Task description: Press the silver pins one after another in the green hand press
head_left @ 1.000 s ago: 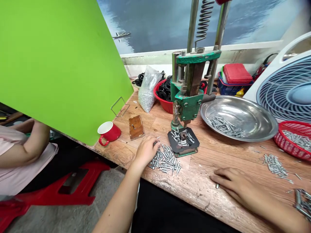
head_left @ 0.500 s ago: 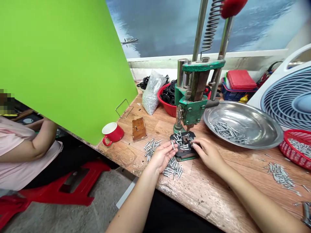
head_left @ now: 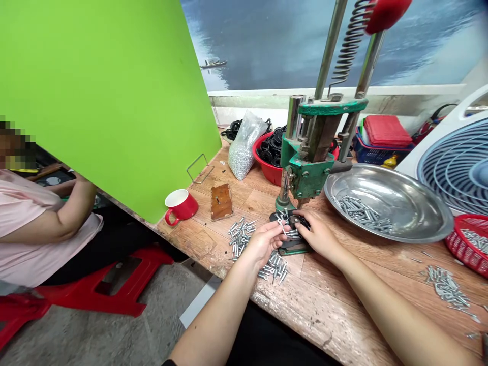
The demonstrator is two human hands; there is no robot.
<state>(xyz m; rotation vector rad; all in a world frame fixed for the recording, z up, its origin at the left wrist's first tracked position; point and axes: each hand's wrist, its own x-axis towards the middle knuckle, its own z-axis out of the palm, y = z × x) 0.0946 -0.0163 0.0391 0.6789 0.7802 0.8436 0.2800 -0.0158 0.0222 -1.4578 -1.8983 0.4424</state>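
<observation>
My left hand (head_left: 263, 245) is palm up and pinches one small metal eye bolt (head_left: 283, 228) between thumb and fingers. My right hand (head_left: 318, 235) reaches palm down to the small fixture on the press base, its fingertips closed there; what they grip, if anything, is too small to make out. The green hand press (head_left: 310, 175) stands over both hands, its ram raised above the fixture. Loose eye bolts lie on the dark base plate, and a pile of eye bolts (head_left: 239, 235) spreads on the table beside and beneath my left hand.
A steel bowl (head_left: 412, 218) with metal pins stands right of the press, near a red basket (head_left: 463, 254) and loose pins (head_left: 444, 287). Leftward are a red mug (head_left: 186, 206), a brown block (head_left: 221, 202) and a bag (head_left: 241, 160). Another person (head_left: 34, 223) sits beyond the green partition (head_left: 114, 101).
My right hand has moved in over the fixture, its fingers now further across the base plate. My left hand still holds its eye bolt, now closer to the fixture. The view has shifted slightly.
</observation>
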